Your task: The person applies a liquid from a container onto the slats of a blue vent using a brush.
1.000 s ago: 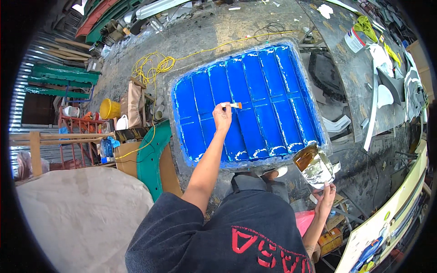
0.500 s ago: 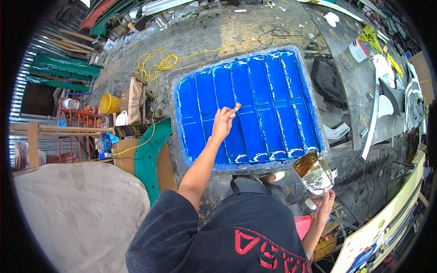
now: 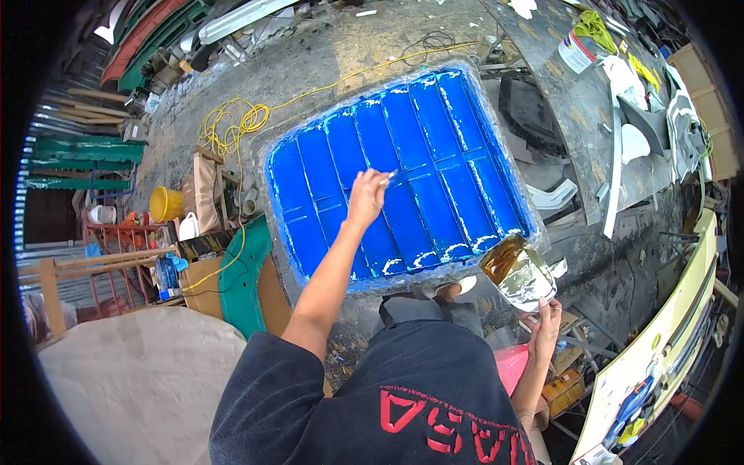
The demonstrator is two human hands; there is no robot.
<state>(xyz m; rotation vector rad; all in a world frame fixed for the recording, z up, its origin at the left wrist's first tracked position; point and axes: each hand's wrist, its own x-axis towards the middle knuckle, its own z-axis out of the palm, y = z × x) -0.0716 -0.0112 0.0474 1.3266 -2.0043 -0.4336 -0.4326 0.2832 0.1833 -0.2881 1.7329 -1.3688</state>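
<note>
My left hand (image 3: 367, 198) is closed around a small brush (image 3: 392, 175), whose pale tip points away from me; most of its handle is hidden in the fingers. It is held over the middle of a large glossy blue mould (image 3: 364, 240). Raised ribs divide the mould into long panels, with whitish patches along the ribs and edges. At the lower right, my right hand (image 3: 545, 327) grips a shiny open metal tin (image 3: 519, 279) by its near side, beyond the mould's near right corner. Amber colour shows inside the tin; how full it is I cannot tell.
A yellow cable (image 3: 248, 120) coils on the floor beyond the mould. Left stand a green curved part (image 3: 244, 271), a yellow bucket (image 3: 165, 204) and a covered round surface (image 3: 139, 380). A white bucket (image 3: 576, 53) and white trim pieces (image 3: 612, 170) lie right.
The view has shifted, so the mould sits further left and is turned slightly. My left hand has moved a little with the brush, its tip now angled differently. The right hand still holds the tin.
</note>
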